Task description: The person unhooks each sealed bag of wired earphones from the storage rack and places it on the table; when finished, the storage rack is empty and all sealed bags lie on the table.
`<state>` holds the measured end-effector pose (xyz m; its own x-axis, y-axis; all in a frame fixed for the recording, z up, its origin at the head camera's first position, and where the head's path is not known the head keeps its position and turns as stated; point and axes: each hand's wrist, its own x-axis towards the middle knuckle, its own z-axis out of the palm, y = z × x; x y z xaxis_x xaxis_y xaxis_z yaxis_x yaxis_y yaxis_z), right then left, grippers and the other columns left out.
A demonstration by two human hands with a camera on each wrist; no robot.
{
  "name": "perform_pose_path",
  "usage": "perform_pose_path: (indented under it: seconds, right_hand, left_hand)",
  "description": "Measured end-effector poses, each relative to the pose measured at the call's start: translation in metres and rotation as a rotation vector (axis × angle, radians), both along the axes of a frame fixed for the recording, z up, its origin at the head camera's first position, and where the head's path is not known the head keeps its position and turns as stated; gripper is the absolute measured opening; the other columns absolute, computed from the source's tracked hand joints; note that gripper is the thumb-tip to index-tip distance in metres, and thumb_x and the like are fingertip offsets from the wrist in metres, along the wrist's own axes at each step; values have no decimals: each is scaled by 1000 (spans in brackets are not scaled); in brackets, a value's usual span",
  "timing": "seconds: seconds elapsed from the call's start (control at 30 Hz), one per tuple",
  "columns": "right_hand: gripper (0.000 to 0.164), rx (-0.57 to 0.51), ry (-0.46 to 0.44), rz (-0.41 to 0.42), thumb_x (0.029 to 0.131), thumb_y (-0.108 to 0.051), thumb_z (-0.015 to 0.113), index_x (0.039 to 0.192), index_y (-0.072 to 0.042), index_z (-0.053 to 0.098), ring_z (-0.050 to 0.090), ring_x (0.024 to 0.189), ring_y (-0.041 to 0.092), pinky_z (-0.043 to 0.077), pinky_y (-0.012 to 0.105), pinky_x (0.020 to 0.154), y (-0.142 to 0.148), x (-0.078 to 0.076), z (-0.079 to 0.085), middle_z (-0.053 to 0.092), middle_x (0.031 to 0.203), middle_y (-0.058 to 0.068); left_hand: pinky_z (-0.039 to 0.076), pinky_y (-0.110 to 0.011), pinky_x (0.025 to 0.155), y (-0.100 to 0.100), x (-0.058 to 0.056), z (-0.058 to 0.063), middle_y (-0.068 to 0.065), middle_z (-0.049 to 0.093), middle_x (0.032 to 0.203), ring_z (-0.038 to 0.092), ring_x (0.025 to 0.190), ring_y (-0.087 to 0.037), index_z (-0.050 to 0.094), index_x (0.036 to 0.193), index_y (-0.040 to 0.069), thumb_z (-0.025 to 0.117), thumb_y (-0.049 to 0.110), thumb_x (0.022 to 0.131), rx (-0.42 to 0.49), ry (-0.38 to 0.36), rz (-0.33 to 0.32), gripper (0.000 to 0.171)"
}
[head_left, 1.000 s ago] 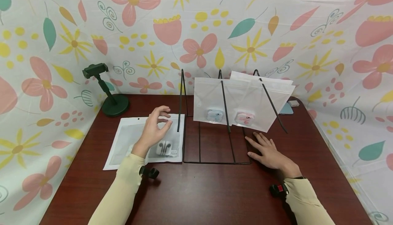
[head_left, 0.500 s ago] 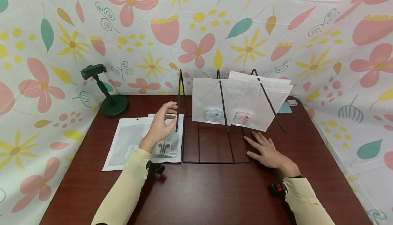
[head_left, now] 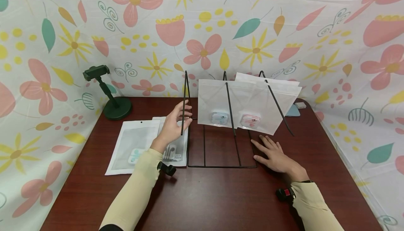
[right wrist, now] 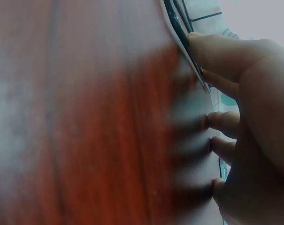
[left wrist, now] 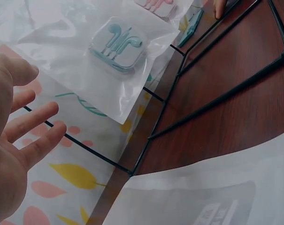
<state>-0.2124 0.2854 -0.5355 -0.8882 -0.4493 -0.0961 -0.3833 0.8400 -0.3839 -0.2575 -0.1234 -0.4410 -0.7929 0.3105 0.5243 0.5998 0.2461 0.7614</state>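
Note:
A black wire rack (head_left: 222, 167) stands mid-table. Two white pouches hang in its arms: one with blue wired earphones (head_left: 220, 118), the other with pink earphones (head_left: 250, 121). My left hand (head_left: 170, 129) is raised at the rack's left arm, which crosses in front of its fingers. In the left wrist view its fingers (left wrist: 36, 145) are spread and hold nothing, near the blue earphones' pouch (left wrist: 48, 42). My right hand (head_left: 276, 157) rests flat on the table, fingertips beside the rack's right base wire. Beneath my left forearm lies a pouch (head_left: 181, 140) with white earphones, partly covered.
Another white pouch (head_left: 121, 150) with a pale blue case lies at the left. A dark green phone stand (head_left: 117, 108) is at the back left. A light blue item (head_left: 293, 111) and a small white piece (head_left: 301, 105) lie at the back right. A floral cloth (head_left: 202, 24) hangs behind.
My left hand has moved right and slightly away from me, from above the white earphones' pouch to the rack's left arm. My right hand has stayed in place.

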Motion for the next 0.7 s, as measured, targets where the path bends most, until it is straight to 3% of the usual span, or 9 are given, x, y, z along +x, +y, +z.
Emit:
perform_pose_path:
  seconds: [0.23, 0.47, 0.7]
  right_hand:
    - [64, 1, -7, -3, 90, -49, 48, 145, -23, 28, 7, 137, 43, 5, 67, 101, -1, 1, 2, 13, 150, 21]
    - [64, 0, -9, -3, 90, -49, 48, 145, -23, 28, 7, 137, 43, 5, 68, 101, -2, 1, 2, 12, 150, 21]
    - [63, -2, 4, -2, 90, -47, 49, 144, -23, 29, 8, 136, 44, 6, 67, 101, -2, 1, 2, 13, 150, 21]
  left_hand:
    - [51, -36, 80, 5, -5, -5, -19, 50, 124, 56, 102, -37, 29, 141, 11, 59, 3, 86, -36, 8, -11, 64]
    - [48, -53, 79, 12, -12, -6, -24, 50, 121, 54, 102, -40, 33, 138, 2, 60, -2, 83, -12, -11, -32, 62]
    - [49, -52, 79, 19, -20, -8, -19, 51, 118, 54, 101, -39, 35, 138, 7, 61, 2, 84, -53, -24, -35, 60]
